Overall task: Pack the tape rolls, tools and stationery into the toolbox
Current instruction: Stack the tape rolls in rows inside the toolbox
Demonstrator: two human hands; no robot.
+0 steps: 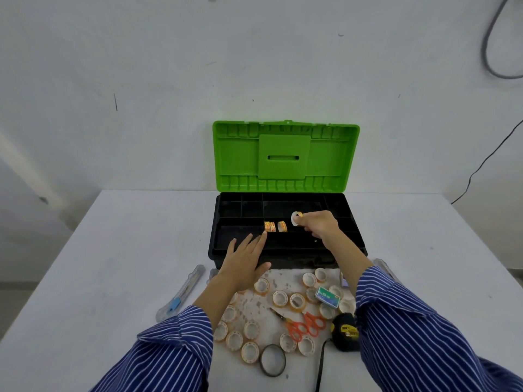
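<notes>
The black toolbox stands open on the white table, its green lid upright. My right hand pinches a small tape roll above the tray's middle compartment, where three tape rolls stand on edge. My left hand lies flat with straight fingers on the toolbox's front left rim. In front of the box lie several loose tape rolls, orange scissors, a green staple box, a black and yellow tape measure and a magnifying glass.
A clear utility knife with a blue slider lies left of the pile. Another clear tool pokes out behind my right sleeve. The white table meets a white wall at the back; a black cable hangs at the right.
</notes>
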